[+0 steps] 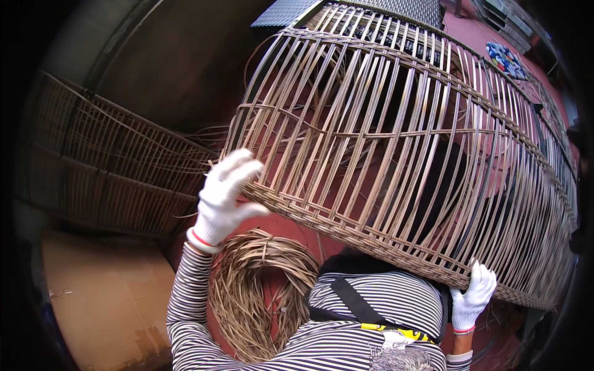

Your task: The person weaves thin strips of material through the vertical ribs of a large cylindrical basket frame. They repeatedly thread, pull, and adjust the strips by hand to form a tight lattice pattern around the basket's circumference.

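Note:
A large woven wicker panel (346,230) with open upright strands and braided bands spreads in front of me, its near braided edge close to my body. My left hand (219,198), in a white glove, is at the near left corner of the panel. Its fingers and thumb are spread and slightly blurred around that corner. At the right part of the near edge, my right hand (474,298), also gloved in white, has its fingers curled over the braid. Part of its grip is hidden behind the edge.
A thick coil of wicker strands (232,284) lies on the red floor beside me. Further left are a flat cardboard box (111,290) and another wicker lattice (124,148). Patterned cloth (504,60) lies at the far right. Loose strands are scattered under the panel.

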Available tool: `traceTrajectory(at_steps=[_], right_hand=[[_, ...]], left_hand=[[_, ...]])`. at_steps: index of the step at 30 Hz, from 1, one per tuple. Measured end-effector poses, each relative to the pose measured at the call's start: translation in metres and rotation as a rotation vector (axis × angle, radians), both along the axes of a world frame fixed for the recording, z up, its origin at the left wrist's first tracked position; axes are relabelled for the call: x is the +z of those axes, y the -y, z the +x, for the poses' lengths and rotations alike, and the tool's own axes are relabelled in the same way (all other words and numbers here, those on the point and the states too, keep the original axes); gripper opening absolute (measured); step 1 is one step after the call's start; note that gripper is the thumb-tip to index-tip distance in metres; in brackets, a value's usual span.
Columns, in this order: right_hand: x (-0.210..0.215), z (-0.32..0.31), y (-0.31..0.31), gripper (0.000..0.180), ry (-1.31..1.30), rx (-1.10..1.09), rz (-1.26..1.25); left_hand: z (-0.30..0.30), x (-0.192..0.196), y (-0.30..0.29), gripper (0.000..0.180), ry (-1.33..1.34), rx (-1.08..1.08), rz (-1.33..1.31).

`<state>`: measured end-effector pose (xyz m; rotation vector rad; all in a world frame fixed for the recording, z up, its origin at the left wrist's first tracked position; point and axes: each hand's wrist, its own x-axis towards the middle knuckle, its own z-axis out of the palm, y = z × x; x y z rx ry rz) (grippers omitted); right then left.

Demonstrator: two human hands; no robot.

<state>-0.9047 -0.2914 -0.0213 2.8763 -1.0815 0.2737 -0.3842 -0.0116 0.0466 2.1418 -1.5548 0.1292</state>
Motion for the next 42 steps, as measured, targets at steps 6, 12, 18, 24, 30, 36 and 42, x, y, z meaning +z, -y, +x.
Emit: traceTrajectory(at_steps=[6, 12, 18, 24, 30, 36, 42], right_hand=[[-0.012, -0.002, -0.003, 0.089, 0.002, -0.009, -0.045], [-0.018, -0.006, -0.001, 0.087, -0.023, -0.035, -0.062], [-0.024, -0.010, 0.002, 0.091, -0.019, 0.011, -0.109], [-0.028, -0.010, 0.006, 0.091, -0.058, 0.044, -0.229], [-0.031, -0.012, 0.007, 0.091, -0.062, 0.053, -0.253], [-0.020, -0.009, 0.004, 0.082, -0.036, 0.076, -0.166], [-0.005, 0.010, -0.012, 0.092, 0.136, -0.002, -0.109]], left_hand=[[0.069, -0.008, -0.020, 0.049, -0.320, 0.312, 0.125], [0.114, -0.031, -0.030, 0.041, -0.891, 0.323, 0.097], [0.137, -0.041, -0.018, 0.057, -1.047, 0.186, 0.138], [0.145, -0.047, -0.045, 0.043, -0.986, 0.237, 0.170], [0.151, -0.086, -0.086, 0.019, -1.132, 0.295, 0.067], [0.161, -0.094, -0.092, 0.026, -0.852, 0.374, 0.175], [0.085, -0.016, -0.021, 0.033, 0.334, 0.333, -0.041]])
